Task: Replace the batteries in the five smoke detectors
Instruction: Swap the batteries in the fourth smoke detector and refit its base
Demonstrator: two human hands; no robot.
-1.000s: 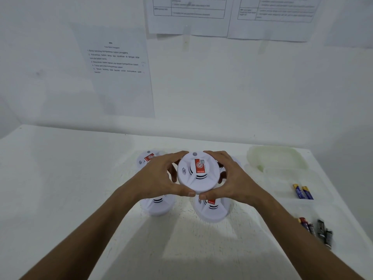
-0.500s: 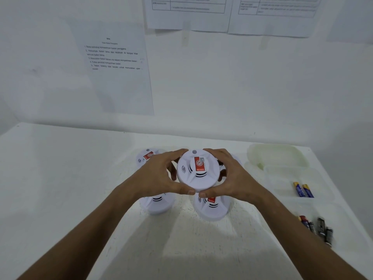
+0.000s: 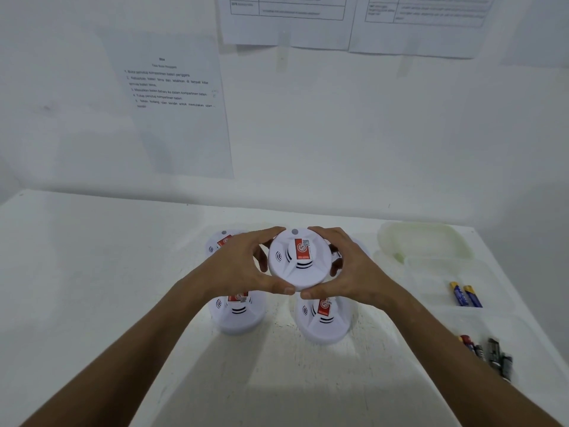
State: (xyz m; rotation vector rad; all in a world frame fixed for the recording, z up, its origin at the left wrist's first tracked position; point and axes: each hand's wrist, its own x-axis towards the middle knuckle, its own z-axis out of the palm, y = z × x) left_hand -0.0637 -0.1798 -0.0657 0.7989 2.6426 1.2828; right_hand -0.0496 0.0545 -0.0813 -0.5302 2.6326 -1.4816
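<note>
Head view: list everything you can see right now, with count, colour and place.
held smoke detector: 1, white with red label, raised at centre.
resting smoke detectors: at least 3 visible, white, on table behind and below the hands.
table: 1, white.
blue batteries: 2, blue and gold, clear tray at right.
dark batteries: several, nearer tray at right.
lid: 1, translucent, far right.
wall papers: 3, white.
left hand; right hand: both gripping the held detector.

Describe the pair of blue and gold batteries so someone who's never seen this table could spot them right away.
Start at the white table's right side, where clear plastic trays line the edge. The blue and gold batteries lie side by side in the middle tray. Unlike the darker batteries heaped in the nearer tray, they are bright blue with gold ends.
</note>
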